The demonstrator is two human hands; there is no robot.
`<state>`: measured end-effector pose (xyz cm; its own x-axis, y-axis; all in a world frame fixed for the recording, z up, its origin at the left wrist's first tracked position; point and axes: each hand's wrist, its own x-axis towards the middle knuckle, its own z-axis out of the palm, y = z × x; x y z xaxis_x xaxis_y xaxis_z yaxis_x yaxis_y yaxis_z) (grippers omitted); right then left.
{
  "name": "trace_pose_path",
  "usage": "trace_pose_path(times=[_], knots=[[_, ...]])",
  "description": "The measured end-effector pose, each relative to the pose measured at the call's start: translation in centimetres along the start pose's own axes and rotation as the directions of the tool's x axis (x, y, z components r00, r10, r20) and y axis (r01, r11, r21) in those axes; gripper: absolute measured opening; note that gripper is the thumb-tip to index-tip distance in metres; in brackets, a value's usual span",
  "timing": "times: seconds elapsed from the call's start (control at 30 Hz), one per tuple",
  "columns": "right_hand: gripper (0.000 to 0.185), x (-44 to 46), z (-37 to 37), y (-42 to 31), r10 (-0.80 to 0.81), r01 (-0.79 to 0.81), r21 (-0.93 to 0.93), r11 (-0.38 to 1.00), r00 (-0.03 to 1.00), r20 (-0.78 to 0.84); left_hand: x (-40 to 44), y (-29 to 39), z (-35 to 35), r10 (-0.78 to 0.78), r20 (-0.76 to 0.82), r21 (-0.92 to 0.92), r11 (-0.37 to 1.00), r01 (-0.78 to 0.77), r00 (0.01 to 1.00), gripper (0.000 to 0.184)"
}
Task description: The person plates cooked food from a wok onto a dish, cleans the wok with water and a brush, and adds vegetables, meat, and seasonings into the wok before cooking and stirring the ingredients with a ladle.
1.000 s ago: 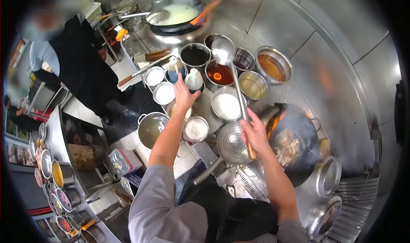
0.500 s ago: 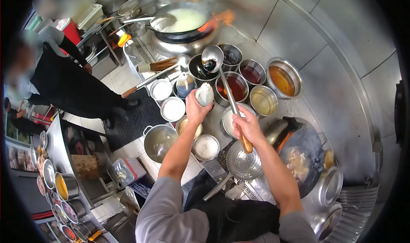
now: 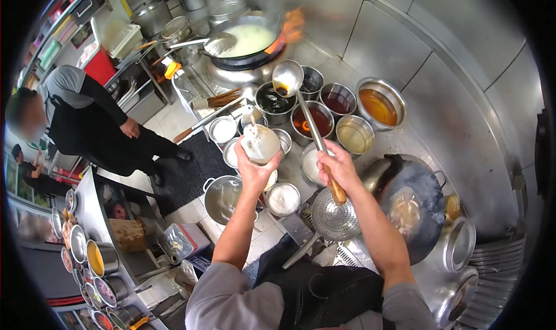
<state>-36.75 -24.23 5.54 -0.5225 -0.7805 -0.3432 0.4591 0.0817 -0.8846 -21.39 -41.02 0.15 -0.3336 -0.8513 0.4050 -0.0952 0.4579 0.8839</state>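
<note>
My left hand (image 3: 253,170) is wrapped round a whitish plastic bottle (image 3: 262,144), tilted over the small pots. My right hand (image 3: 340,169) grips the wooden handle of a long ladle (image 3: 315,124). The ladle's bowl is above the pot of black sauce (image 3: 274,101), with a little brown liquid in it. Around it stand a pot of red-brown liquid (image 3: 313,123), a pot of pale yellow liquid (image 3: 354,135) and a bowl of amber liquid (image 3: 377,106). A perforated strainer (image 3: 335,217) lies below my right hand.
A smoking wok (image 3: 405,208) with food is at right. Flames (image 3: 292,26) rise beside the far wok (image 3: 249,40) of pale liquid. A co-worker (image 3: 95,121) stands at left on a black mat (image 3: 188,176). Containers of ingredients line the left counter (image 3: 95,199).
My left hand and the bottle have moved slightly left and down, and the bottle has turned. The ladle shows less dark liquid. My view has shifted, and more of the co-worker shows.
</note>
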Motion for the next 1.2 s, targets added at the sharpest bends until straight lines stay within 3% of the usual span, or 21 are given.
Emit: trace_pose_path(times=[0.07,0.17,0.2,0.27,0.3,0.4,0.47,0.53,0.57,0.6,0.67,0.7,0.73,0.8,0.83,0.87,0.93,1.0,1.03,1.13,1.2], knots=[[0.054,-0.1,-0.3,0.1,0.008,-0.008,0.017,1.0,1.0,0.001,-0.8,1.3,-1.2,-0.056,-0.003,-0.059,0.997,0.056,0.998,0.094],[0.04,-0.6,-1.1,0.4,0.021,-0.057,0.306,0.95,0.993,0.119,-1.9,2.7,-3.0,-0.085,0.008,-0.131,0.988,0.085,0.996,0.089],[0.04,-1.0,-1.5,0.7,0.017,-0.055,0.314,0.948,0.992,0.123,-2.3,2.7,-3.6,-0.078,0.009,-0.123,0.989,0.079,0.997,0.089],[0.031,-2.5,-3.0,1.3,-0.041,-0.114,0.555,0.824,0.965,0.259,-3.2,2.8,-4.8,-0.124,0.067,-0.305,0.942,0.139,0.99,0.085],[0.03,-4.0,-3.8,1.6,-0.052,-0.111,0.567,0.816,0.963,0.264,-3.6,2.9,-5.5,-0.124,0.123,-0.378,0.912,0.162,0.985,0.084],[0.035,-11.1,-6.7,1.8,-0.131,-0.061,0.634,0.771,0.959,0.251,-4.6,3.7,-6.9,-0.076,0.302,-0.493,0.841,0.224,0.95,0.086],[0.042,-18.6,-8.5,1.7,-0.138,0.055,0.599,0.799,0.986,0.094,-5.2,4.4,-6.5,0.002,0.37,-0.485,0.854,0.191,0.929,0.095],[0.053,-26.7,-11.1,2.4,-0.123,0.132,0.547,0.827,0.991,-0.053,-5.8,5.2,-5.6,-0.003,0.521,-0.412,0.875,0.254,0.854,0.098],[0.055,-31.0,-12.9,3.4,-0.096,0.147,0.45,0.881,0.986,-0.134,-5.9,5.6,-4.7,0.033,0.604,-0.368,0.897,0.243,0.796,0.097],[0.058,-35.0,-14.4,4.7,-0.073,0.147,0.35,0.925,0.973,-0.217,-6.3,6.7,-3.7,-0.031,0.707,-0.282,0.904,0.322,0.706,0.103],[0.06,-41.3,-15.7,7.9,-0.082,0.073,-0.038,0.997,0.876,-0.475,-6.5,6.1,-0.2,-0.026,0.846,-0.097,0.975,0.202,0.533,0.112],[0.059,-43.4,-16.9,10.5,-0.13,-0.149,-0.394,0.907,0.791,-0.599,-6.7,8.2,2.0,-0.086,0.929,0.035,0.989,0.145,0.36,0.119],[0.06,-45.4,-18.3,13.8,-0.418,-0.299,-0.771,0.562,0.702,-0.577,-6.8,7.9,5.1,0.0,0.977,0.007,0.999,-0.033,0.214,0.11],[0.061,-48.7,-19.5,15.5,-0.436,-0.311,-0.728,0.611,0.636,-0.637,-8.6,12.5,10.9,-0.184,0.976,0.151,0.957,-0.248,-0.117,0.099],[0.06,-50.5,-19.5,15.5,-0.336,-0.384,-0.658,0.648,0.631,-0.699,-10.4,14.6,13.3,-0.237,0.947,0.16,0.933,-0.324,-0.216,0.091],[0.06,-51.8,-19.5,16.3,-0.385,-0.339,-0.677,0.653,0.621,-0.683,-11.8,14.9,16.7,-0.28,0.899,0.136,0.909,-0.393,-0.338,0.09],[0.062,-54.3,-19.1,16.1,-0.169,-0.287,-0.451,0.845,0.658,-0.734,-15.8,20.7,19.9,-0.372,0.83,0.134,0.856,-0.499,-0.416,0.083],[0.062,-55.8,-18.6,15.1,-0.051,-0.171,-0.244,0.955,0.711,-0.701,-19.0,20.7,24.7,-0.426,0.764,0.099,0.819,-0.565,-0.485,0.078],[0.062,-56.5,-18.6,15.4,-0.019,-0.132,-0.171,0.976,0.735,-0.678,-20.3,20.5,26.5,-0.481,0.695,0.069,0.785,-0.616,-0.535,0.074],[0.062,-57.3,-19.6,18.3,-0.062,0.011,-0.087,0.996,0.791,-0.609,-23.5,21.0,28.8,-0.419,0.765,-0.037,0.729,-0.683,-0.489,0.065],[0.062,-57.8,-19.8,18.3,-0.049,-0.002,-0.083,0.997,0.797,-0.602,-24.6,21.6,29.4,-0.406,0.744,-0.056,0.754,-0.655,-0.531,0.069]])
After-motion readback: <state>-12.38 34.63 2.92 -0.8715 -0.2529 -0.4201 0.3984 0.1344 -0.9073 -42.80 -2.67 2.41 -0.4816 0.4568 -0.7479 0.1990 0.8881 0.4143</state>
